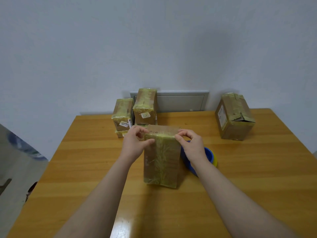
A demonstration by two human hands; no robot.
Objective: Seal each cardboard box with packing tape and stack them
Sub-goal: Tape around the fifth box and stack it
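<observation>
Near the bench (82, 162) middle, left grip (135, 142) and right grip (193, 146) each pinch tape (163, 130) over the upright box (161, 165).

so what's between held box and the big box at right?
Head view: blue-and-yellow round object beside the held box, then bare table to the big box.

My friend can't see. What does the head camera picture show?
A left hand and a right hand pinch the top edge of a taped cardboard box standing on a wooden table. A blue and yellow roll lies right of it; taped boxes are piled at the back, a bigger box apart.
</observation>
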